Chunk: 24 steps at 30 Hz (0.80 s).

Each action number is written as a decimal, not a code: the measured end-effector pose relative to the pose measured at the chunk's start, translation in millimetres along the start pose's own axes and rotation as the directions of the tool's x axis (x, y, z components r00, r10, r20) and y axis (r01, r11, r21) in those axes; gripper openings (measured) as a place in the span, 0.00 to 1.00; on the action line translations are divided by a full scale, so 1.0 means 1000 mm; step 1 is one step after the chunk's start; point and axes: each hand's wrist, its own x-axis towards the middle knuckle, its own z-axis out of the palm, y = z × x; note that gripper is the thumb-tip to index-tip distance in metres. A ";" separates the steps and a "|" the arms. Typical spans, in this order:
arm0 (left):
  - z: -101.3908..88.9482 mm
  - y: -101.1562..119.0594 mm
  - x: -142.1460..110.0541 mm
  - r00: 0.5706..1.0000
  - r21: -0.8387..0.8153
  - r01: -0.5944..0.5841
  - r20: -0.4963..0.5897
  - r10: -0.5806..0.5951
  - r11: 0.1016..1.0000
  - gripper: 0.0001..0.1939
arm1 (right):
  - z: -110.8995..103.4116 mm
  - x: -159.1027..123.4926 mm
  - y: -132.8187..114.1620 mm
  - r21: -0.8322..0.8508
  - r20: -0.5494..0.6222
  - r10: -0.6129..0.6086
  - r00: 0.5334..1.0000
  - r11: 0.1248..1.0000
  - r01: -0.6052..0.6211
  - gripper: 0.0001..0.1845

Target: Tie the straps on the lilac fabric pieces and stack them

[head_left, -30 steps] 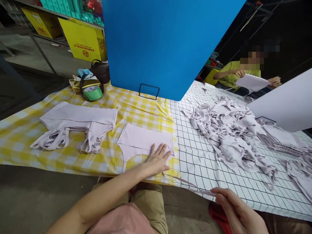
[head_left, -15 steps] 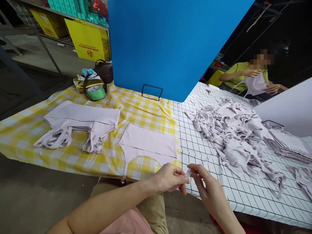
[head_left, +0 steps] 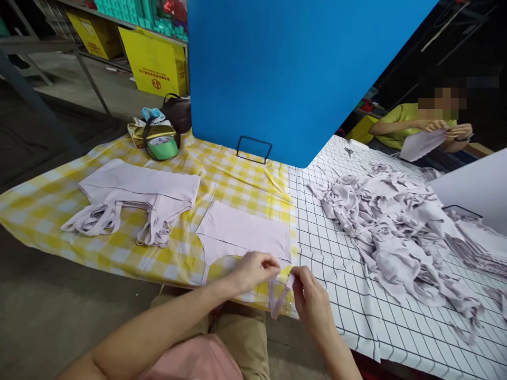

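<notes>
The fingers of the right hand [head_left: 315, 303] pinch the lilac strap [head_left: 282, 302], whose loop droops at the counter's near edge. The left hand [head_left: 251, 273] is just beside it, thumb and fingertips drawn together; whether they grip part of the strap, I cannot tell. The camisole [head_left: 243, 228] lies flat on the yellow checked cloth [head_left: 35, 211] at the counter's near edge, body smoothed out and its other strap hanging toward that edge.

Farther toward the counter's left end, a stack of camisoles [head_left: 138, 182] lies squared up with straps bunched on the near side; this part looks done. The camisole at the hands seems about half dealt with: laid out, but the strap in hand looks unsettled, and it is not on the stack.

Much appears left: a large tangled heap of garments [head_left: 396, 232] covers the white grid cloth [head_left: 336, 301] toward the counter's right end. Beyond it, by the far edge, a co-worker [head_left: 402, 119] handles another lilac piece [head_left: 423, 144].
</notes>
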 end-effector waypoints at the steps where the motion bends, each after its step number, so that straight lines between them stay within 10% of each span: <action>1: -0.008 -0.006 0.005 0.993 0.229 -0.070 -0.073 0.089 0.971 0.06 | 0.005 0.002 0.002 0.059 0.002 0.059 0.998 0.996 -0.059 0.09; 4: -0.030 -0.018 0.018 0.954 0.706 -0.230 0.026 0.300 0.670 0.07 | 0.020 0.008 0.006 0.222 0.058 0.256 0.965 0.939 -0.263 0.09; 10: -0.037 -0.024 0.036 0.904 0.872 -0.372 0.263 0.336 0.318 0.07 | 0.041 0.026 0.004 0.561 0.261 0.471 0.843 0.636 -0.529 0.06; 18: -0.044 -0.027 0.050 0.957 0.695 -0.267 0.112 0.267 0.667 0.06 | 0.059 0.045 0.011 0.434 0.119 0.499 0.859 0.752 -0.497 0.11; 24: -0.047 -0.030 0.057 0.956 0.645 -0.278 0.116 0.268 0.712 0.05 | 0.059 0.052 0.005 0.327 0.045 0.448 0.893 0.838 -0.437 0.13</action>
